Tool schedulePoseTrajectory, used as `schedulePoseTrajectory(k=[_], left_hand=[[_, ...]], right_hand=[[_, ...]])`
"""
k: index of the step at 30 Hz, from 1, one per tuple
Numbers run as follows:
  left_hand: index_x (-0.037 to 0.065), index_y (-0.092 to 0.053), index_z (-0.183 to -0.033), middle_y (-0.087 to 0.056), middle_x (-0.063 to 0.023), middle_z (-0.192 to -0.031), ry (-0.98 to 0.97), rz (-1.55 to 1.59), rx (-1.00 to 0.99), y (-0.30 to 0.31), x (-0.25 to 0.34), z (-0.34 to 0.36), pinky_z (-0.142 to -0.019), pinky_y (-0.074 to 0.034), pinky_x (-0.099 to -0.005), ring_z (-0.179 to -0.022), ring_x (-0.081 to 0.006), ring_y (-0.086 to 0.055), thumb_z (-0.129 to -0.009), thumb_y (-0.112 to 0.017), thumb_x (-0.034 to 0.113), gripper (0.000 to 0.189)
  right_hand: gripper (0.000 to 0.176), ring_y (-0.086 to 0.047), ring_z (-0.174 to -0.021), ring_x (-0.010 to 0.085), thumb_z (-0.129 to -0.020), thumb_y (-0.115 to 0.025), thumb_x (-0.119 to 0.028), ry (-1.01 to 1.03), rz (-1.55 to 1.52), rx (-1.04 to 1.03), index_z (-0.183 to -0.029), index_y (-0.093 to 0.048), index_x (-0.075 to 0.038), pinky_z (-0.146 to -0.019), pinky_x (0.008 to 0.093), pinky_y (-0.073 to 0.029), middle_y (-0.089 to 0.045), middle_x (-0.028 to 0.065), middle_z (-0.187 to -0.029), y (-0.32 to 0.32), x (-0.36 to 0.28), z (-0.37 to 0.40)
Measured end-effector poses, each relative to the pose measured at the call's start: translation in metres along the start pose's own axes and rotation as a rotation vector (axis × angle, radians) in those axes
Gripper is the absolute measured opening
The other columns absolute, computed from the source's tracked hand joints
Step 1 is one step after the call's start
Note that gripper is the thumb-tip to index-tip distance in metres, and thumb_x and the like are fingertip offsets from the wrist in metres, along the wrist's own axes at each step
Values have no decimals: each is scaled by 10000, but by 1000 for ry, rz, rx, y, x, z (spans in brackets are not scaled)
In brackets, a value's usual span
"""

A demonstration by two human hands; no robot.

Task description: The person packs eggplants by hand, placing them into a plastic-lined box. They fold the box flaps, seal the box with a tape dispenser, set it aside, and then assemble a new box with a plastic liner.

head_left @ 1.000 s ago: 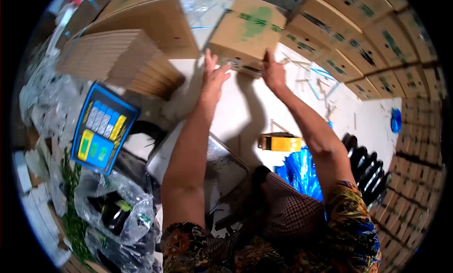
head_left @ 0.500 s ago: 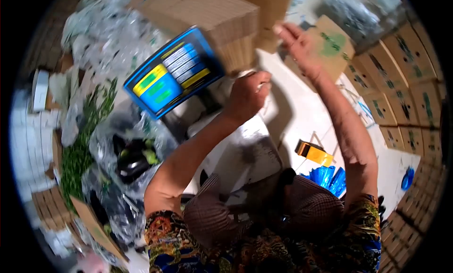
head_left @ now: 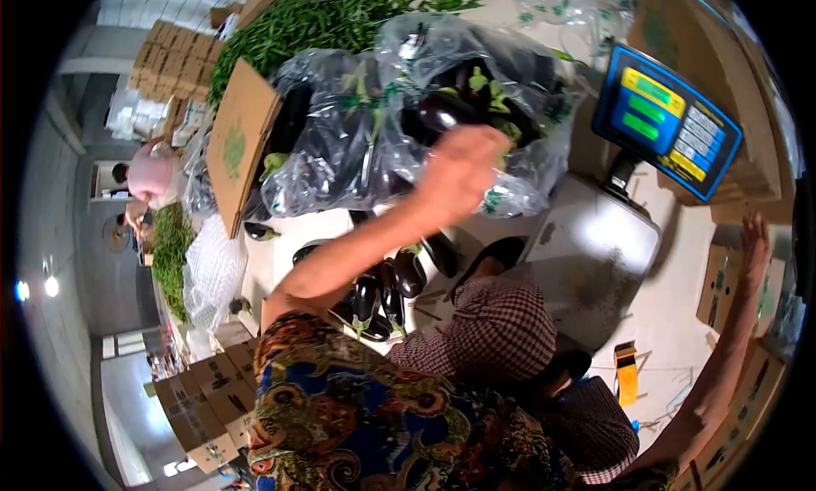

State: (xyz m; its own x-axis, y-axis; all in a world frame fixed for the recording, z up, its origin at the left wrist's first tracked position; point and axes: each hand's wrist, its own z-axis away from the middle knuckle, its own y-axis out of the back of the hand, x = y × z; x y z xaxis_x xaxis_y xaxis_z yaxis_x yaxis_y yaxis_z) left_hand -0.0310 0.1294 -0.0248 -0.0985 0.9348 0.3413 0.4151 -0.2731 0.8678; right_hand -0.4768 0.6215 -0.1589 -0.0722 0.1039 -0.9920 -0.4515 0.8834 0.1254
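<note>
At my far left a flat sheet of brown cardboard (head_left: 242, 143) leans against the clear plastic bag (head_left: 357, 143) of aubergines. The bag lies heaped on the pale floor, beyond the loose aubergines (head_left: 387, 291) near my knee. My left hand (head_left: 463, 172) hovers at the bag's right end. It is blurred and its fingers curl downward, so I cannot tell whether they have closed on the film or only brush it.

The film is thin, crinkled and slick, stretched over smooth, glossy, dark purple fruit with green caps. I judge that a pull at a single fold could tear it, or tip the long rounded fruit out across the floor.

Further right, the scale's steel platform (head_left: 595, 253) is flat and dully shining, and its blue display (head_left: 667, 121) sits angled on a stalk. At the far right my right hand (head_left: 755, 236) lies with fingers spread flat on a printed cardboard carton (head_left: 718, 287). It is at the very edge of my view, and the light, stiff box might slide or tip under it.
</note>
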Motion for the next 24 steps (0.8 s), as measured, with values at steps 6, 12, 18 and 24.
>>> schedulePoseTrajectory(k=[6,12,18,24], left_hand=[[54,-568,-1133,-579,-190,-1079,290,-552,267,173,-161,75,-868,-446,-439,-989,-385,-535,-782,-636,72,358],[114,-566,-1149,-569,-207,-1084,733,-663,125,224,-222,150,-858,-455,-467,-1021,-418,-530,-768,-698,241,423],[110,-609,-1170,-623,-223,-1096,918,-327,120,267,-235,136,-887,-467,-450,-1033,-382,-593,-792,-638,438,501],[18,-598,-1135,-627,-244,-1086,1505,-669,233,315,-341,350,-828,-492,-446,-1003,-358,-617,-737,-685,541,664]], right_hand=[[656,-532,-1172,231,-872,-538,-554,-311,13,-159,-1327,-501,-84,-983,395,-396,-549,79,-1298,-13,45,79],[581,-584,-954,172,-834,-611,-553,-489,296,-149,-1221,-584,-121,-848,342,-438,-618,41,-1059,-98,-62,123],[342,-581,-776,130,-895,-626,-356,-443,365,-261,-1107,-618,-88,-662,273,-455,-612,13,-912,-163,-121,150],[286,-610,-731,126,-910,-621,-271,-439,456,-384,-1107,-624,-64,-609,276,-480,-631,23,-869,-194,-142,184]])
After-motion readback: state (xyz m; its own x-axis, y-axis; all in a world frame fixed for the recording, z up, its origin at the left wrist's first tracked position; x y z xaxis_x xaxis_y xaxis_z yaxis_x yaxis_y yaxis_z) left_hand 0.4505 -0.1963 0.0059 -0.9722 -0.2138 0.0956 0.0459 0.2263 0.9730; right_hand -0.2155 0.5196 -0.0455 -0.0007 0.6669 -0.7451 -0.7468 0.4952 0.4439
